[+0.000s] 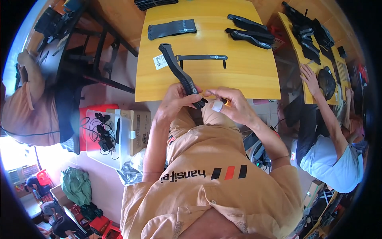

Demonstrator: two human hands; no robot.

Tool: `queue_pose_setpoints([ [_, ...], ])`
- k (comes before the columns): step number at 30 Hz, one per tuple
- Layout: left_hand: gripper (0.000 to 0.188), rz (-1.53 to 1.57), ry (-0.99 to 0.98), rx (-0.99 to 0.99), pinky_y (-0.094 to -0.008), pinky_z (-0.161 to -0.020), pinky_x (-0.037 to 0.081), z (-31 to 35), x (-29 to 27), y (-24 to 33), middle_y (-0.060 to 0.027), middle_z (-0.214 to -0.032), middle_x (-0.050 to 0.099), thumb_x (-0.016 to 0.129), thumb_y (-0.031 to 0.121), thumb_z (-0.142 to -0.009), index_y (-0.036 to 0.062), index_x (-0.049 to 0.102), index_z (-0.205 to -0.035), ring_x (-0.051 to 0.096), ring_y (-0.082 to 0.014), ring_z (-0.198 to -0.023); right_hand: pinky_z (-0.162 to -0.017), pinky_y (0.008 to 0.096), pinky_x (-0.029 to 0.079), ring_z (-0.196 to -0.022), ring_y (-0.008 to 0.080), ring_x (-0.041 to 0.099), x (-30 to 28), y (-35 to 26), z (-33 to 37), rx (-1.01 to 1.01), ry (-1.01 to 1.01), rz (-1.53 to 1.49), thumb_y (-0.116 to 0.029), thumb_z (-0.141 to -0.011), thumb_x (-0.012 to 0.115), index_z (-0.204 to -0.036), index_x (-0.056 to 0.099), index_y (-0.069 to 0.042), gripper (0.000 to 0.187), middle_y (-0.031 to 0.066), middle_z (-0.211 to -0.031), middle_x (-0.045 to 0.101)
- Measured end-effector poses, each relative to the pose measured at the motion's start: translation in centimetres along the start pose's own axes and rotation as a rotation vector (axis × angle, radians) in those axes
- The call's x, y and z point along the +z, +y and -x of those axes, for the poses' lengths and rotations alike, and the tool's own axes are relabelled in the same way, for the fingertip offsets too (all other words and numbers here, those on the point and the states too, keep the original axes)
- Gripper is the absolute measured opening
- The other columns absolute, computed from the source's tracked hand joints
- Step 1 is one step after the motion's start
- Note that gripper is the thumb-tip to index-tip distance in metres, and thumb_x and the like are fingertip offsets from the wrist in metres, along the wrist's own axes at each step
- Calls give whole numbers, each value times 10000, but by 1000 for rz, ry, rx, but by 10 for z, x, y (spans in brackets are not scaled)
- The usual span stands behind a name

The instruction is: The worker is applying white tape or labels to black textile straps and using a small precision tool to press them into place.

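Note:
My left hand (173, 100) is closed around the near end of a stack of long black straps (178, 69), which reaches away over the wooden table (242, 81). Close to that end, my right hand (238, 106) is closed on a small tool with a yellow-orange part (227, 102) and a thin pointed end, perhaps snips; the fingers cover most of it. Something white (217, 106) is wrapped round one of its fingers. Beyond the hands lies a single black strap (202, 57) with two short dark tabs. Beside the held stack is a white label (160, 62).
Flat black straps (172, 29) and two curved black bundles (250, 36) lie farther back on the table. At left, a clear bin (92, 137) holds cables beside a cardboard box (140, 131). Co-workers sit left and right; one hand (310, 78) rests on the right-hand table.

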State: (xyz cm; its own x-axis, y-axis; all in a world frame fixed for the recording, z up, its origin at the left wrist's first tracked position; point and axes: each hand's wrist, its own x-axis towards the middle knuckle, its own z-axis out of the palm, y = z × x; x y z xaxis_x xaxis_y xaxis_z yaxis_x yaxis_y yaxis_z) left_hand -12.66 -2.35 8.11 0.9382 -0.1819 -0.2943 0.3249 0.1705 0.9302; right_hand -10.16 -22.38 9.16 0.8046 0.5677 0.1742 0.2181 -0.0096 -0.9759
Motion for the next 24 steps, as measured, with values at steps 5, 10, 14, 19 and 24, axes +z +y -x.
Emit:
queue_pose_setpoints([
  [5,272,92,-88,-11,-210,-576,485,-2,4,-1,-57,-803,610,687,82,-721,-20,574,-947,591,-110,-688,-569,228,362,-642,85,448,-5,-1,-10,213,-241,72,-126,-809,571,-774,572,9,139,26,-677,523],
  [10,299,161,-190,-94,-214,-597,503,0,-3,-2,-62,-817,613,694,62,-718,-25,560,-971,599,-117,-702,-527,234,340,-574,75,402,-9,2,-13,123,-390,121,-143,-813,569,-754,569,15,169,-3,-589,469],
  [14,340,405,-328,-144,-231,-626,521,5,3,-3,-76,-861,616,711,49,-705,-25,548,-994,609,-137,-733,-452,209,325,-489,32,385,-4,-5,-6,468,-373,-518,-144,-825,550,-728,584,-11,168,-18,-554,452],
  [19,381,508,-307,-179,-261,-646,531,8,6,-13,-90,-880,616,724,31,-681,-23,532,-1006,618,-159,-760,-331,184,251,-377,31,354,-3,-14,-4,637,-261,-612,-176,-826,543,-739,577,-42,164,0,-541,472],
  [24,391,604,-441,-202,-307,-656,536,17,5,-6,-95,-879,614,734,17,-659,-21,529,-989,625,-187,-744,-292,166,223,-324,28,310,-24,-10,2,646,71,-980,-279,-859,484,-856,549,-39,248,-1,-495,431],
])
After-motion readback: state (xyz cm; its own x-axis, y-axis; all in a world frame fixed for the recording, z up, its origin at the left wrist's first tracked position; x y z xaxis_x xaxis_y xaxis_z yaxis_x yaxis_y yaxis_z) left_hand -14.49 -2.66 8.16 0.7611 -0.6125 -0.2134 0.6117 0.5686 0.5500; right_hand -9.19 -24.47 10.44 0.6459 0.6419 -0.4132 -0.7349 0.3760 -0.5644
